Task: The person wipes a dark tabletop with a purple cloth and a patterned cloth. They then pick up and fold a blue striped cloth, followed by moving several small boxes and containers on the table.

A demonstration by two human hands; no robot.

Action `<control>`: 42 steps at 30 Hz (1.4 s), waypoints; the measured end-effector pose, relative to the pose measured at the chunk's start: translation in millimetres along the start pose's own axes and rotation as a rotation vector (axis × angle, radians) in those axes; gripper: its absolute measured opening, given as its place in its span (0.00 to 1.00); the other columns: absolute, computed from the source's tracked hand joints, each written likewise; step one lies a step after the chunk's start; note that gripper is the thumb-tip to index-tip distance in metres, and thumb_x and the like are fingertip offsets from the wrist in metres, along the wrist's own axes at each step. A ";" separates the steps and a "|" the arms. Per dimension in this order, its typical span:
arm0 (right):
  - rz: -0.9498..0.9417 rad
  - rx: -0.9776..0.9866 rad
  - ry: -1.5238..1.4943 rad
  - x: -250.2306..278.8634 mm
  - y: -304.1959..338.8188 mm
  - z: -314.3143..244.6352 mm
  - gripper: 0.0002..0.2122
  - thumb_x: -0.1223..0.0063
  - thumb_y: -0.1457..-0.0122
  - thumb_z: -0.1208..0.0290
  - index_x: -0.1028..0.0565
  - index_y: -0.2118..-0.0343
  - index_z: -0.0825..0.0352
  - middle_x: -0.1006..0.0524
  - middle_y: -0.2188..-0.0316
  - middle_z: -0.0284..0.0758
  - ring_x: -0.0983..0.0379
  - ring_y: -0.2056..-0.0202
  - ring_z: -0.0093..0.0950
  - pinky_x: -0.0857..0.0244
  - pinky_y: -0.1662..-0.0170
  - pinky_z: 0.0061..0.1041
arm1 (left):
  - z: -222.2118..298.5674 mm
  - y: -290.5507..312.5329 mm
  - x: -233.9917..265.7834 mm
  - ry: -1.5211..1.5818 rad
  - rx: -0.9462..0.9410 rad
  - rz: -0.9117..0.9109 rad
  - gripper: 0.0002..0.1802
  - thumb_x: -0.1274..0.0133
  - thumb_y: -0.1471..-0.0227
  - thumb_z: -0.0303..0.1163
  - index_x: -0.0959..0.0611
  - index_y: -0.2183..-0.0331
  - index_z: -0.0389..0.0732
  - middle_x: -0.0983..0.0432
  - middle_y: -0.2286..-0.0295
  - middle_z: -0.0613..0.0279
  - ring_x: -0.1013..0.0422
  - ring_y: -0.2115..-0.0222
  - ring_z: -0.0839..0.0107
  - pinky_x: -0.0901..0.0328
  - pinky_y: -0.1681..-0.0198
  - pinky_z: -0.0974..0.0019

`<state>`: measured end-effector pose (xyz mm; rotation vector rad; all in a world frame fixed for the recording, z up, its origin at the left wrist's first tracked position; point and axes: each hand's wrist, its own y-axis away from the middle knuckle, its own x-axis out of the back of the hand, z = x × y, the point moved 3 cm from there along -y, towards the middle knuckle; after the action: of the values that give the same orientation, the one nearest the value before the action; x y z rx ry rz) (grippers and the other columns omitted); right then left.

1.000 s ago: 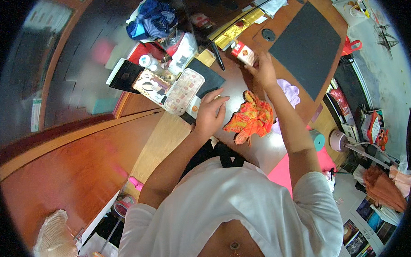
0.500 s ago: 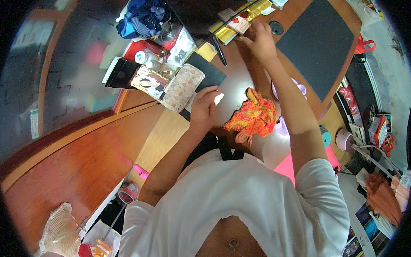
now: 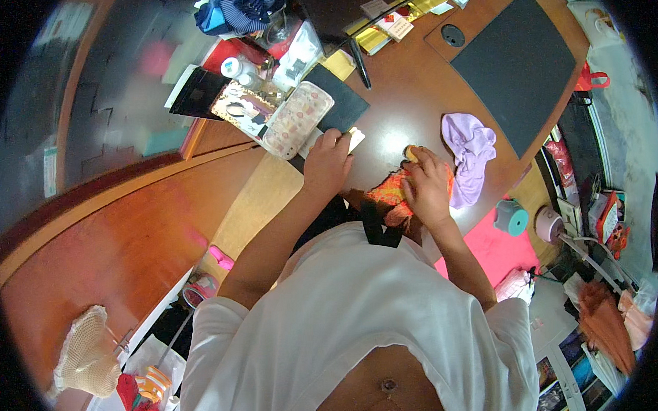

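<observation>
My right hand (image 3: 429, 191) rests on a crumpled orange and yellow patterned cloth (image 3: 389, 193) near the desk's front edge, fingers bent and closed on its folds. Part of the cloth is hidden under the palm. My left hand (image 3: 327, 162) is at the near desk edge, its fingers curled around a small cream-white piece (image 3: 356, 140) that shows past the fingertips. What that piece is cannot be made out. Just beyond the left hand lie a pale patterned pencil case (image 3: 298, 120) and a dark flat pad (image 3: 338, 97). Right of the orange cloth lies a rumpled lilac cloth (image 3: 467, 152).
A black pen (image 3: 360, 65) stands out beside the cluttered holder with a white bottle (image 3: 238, 70). Gold packaging (image 3: 371, 39) and a small white box (image 3: 395, 27) lie farther back. A black desk mat (image 3: 518, 71) covers the right side. A teal-topped stool (image 3: 515, 221) stands below.
My right hand has come back from the small box at the far side and taken hold of the orange cloth. The lilac cloth is now uncovered. My left hand stays beside the pencil case.
</observation>
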<state>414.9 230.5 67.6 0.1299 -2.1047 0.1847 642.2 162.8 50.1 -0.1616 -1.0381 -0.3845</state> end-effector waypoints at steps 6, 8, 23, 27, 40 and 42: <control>0.020 0.000 -0.029 16.4 -23.1 1.0 0.16 0.37 0.51 0.74 0.22 0.58 0.66 0.28 0.46 0.40 0.36 0.42 0.46 0.42 0.39 0.44 | -1.3 11.6 -11.1 0.119 -0.031 0.048 0.24 0.36 0.54 0.29 0.19 0.52 0.41 0.29 0.57 0.54 0.29 0.57 0.53 0.33 0.53 0.55; 0.016 0.017 -0.115 10.1 -35.3 -4.4 0.17 0.37 0.50 0.75 0.22 0.55 0.66 0.28 0.46 0.41 0.35 0.43 0.45 0.40 0.39 0.42 | 0.2 13.2 -0.1 0.147 -0.020 0.103 0.26 0.37 0.54 0.28 0.20 0.50 0.41 0.29 0.56 0.53 0.30 0.56 0.52 0.34 0.51 0.53; -0.088 0.090 -0.167 -44.4 -72.2 -51.7 0.26 0.37 0.48 0.74 0.29 0.44 0.65 0.34 0.40 0.46 0.39 0.40 0.48 0.42 0.37 0.40 | -71.5 22.0 32.4 -0.082 0.154 0.347 0.42 0.35 0.58 0.31 0.29 0.40 0.40 0.40 0.40 0.42 0.42 0.41 0.42 0.46 0.37 0.48; -0.095 0.064 -0.193 -38.5 -71.1 -50.6 0.24 0.39 0.47 0.75 0.27 0.45 0.66 0.34 0.40 0.45 0.39 0.40 0.48 0.43 0.37 0.39 | -64.7 18.1 35.6 -0.014 0.226 0.300 0.41 0.36 0.60 0.28 0.27 0.41 0.43 0.39 0.41 0.45 0.43 0.42 0.44 0.48 0.36 0.50; -0.025 0.040 -0.142 -40.3 -76.2 -54.8 0.21 0.43 0.42 0.74 0.28 0.45 0.68 0.36 0.39 0.48 0.40 0.39 0.49 0.45 0.35 0.41 | -53.8 5.1 84.5 0.190 0.074 0.578 0.38 0.34 0.56 0.29 0.26 0.41 0.41 0.42 0.38 0.40 0.43 0.39 0.42 0.45 0.37 0.49; -0.013 0.023 -0.120 -43.8 -75.6 -48.4 0.21 0.45 0.40 0.73 0.30 0.43 0.68 0.37 0.38 0.49 0.42 0.37 0.49 0.47 0.34 0.41 | -54.7 -10.0 109.7 0.196 0.081 0.660 0.39 0.35 0.55 0.29 0.27 0.40 0.41 0.43 0.37 0.41 0.42 0.38 0.43 0.45 0.37 0.50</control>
<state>490.7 165.9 60.7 0.1715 -2.2207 0.1974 731.7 111.0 116.7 -0.3722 -0.7516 0.2373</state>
